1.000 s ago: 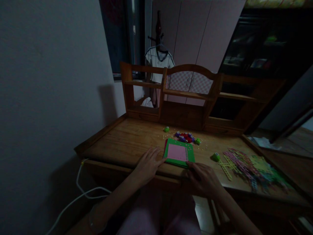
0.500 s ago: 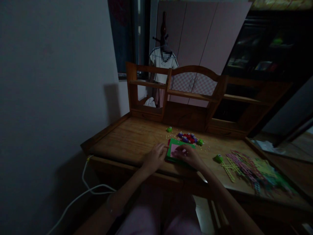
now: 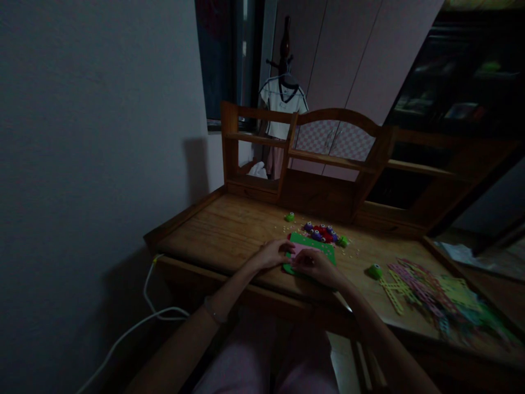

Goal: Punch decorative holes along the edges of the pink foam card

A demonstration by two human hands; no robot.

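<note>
A stack of green sheets (image 3: 318,246) with a pink sheet (image 3: 301,249) on top lies on the wooden desk (image 3: 229,230) near its front edge. My left hand (image 3: 273,254) rests at the stack's left edge, fingers curled on the pink sheet. My right hand (image 3: 314,265) lies over the stack's front part, fingers bent onto the pink sheet. Both hands meet over the paper and hide most of it. Whether the fingers pinch the sheet is hard to tell in the dim light.
Small red, purple and green craft punches (image 3: 322,232) cluster behind the stack, one green punch (image 3: 290,216) to the left, another (image 3: 374,271) to the right. Coloured paper lattice strips (image 3: 426,293) pile at the right. A shelf hutch (image 3: 328,158) stands at the back. A white cable (image 3: 135,323) hangs left.
Both hands came from the stack's outer corners onto the pink sheet in the middle and now touch each other there. The camera shifted slightly left.
</note>
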